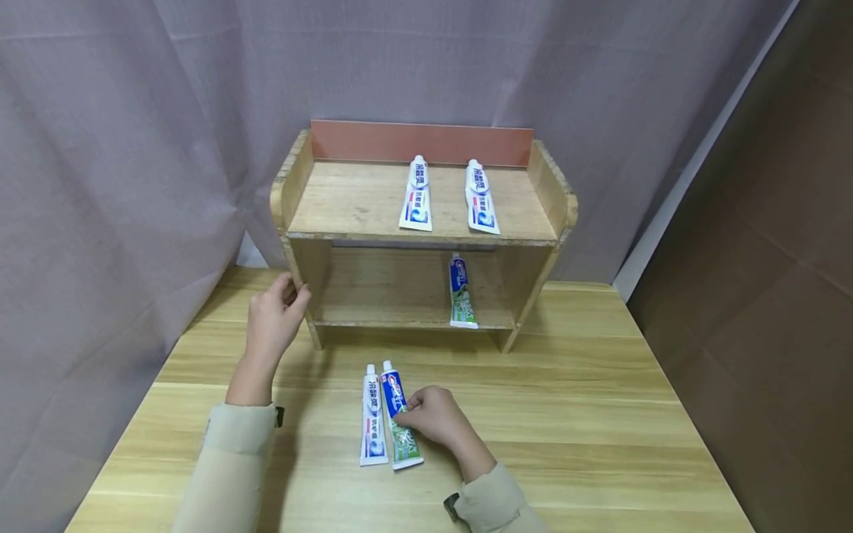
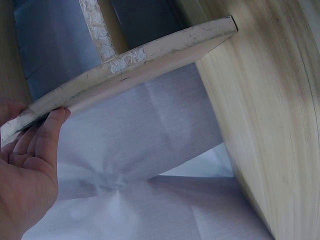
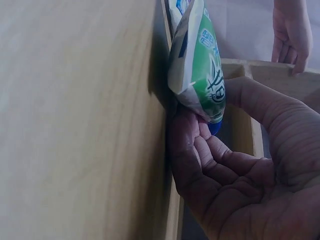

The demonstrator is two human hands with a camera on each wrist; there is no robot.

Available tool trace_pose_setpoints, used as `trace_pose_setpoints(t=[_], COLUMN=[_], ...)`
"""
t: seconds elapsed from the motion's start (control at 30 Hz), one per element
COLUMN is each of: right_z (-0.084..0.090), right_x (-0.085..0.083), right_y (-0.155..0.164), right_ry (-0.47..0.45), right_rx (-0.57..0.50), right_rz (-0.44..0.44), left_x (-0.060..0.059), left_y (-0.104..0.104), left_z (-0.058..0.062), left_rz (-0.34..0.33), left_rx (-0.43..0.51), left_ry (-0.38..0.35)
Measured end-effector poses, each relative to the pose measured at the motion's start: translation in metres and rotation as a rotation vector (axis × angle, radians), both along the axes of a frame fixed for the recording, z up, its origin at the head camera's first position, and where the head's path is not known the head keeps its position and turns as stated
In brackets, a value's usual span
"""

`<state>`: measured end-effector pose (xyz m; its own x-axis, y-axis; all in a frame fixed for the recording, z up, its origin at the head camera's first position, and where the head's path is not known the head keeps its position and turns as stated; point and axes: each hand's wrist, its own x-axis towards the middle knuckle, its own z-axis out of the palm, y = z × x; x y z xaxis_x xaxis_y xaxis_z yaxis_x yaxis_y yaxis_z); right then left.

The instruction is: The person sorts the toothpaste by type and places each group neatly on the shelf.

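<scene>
My right hand pinches a blue and green toothpaste tube on the table. The right wrist view shows the thumb over the green tube and the other fingers curled at its side. Close beside it on the left lies a white toothpaste tube, cap toward the shelf. My left hand holds the left side panel of a small wooden two-tier shelf. In the left wrist view, the fingers of the left hand lie against one face of the panel, near its edge.
Two white toothpaste tubes, a left one and a right one, lie on the upper tier. One blue and green tube lies on the lower tier, right of centre. A grey curtain hangs behind the wooden table.
</scene>
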<state>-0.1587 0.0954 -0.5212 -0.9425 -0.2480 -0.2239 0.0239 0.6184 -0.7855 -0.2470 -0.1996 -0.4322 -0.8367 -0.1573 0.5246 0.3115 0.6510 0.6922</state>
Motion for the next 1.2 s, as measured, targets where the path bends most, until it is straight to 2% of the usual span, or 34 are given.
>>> trace_pose_setpoints(t=[0.8, 1.2], right_z=[0.007, 0.01], right_x=[-0.006, -0.006], right_y=[0.011, 0.013], right_ry=[-0.022, -0.015], right_rx=[-0.085, -0.097], right_rz=[-0.028, -0.032], left_x=[0.001, 0.001], left_y=[0.0, 0.0], left_z=[0.0, 0.001], left_rz=[0.012, 0.005], left_rx=[0.0, -0.004], left_ry=[-0.005, 0.026])
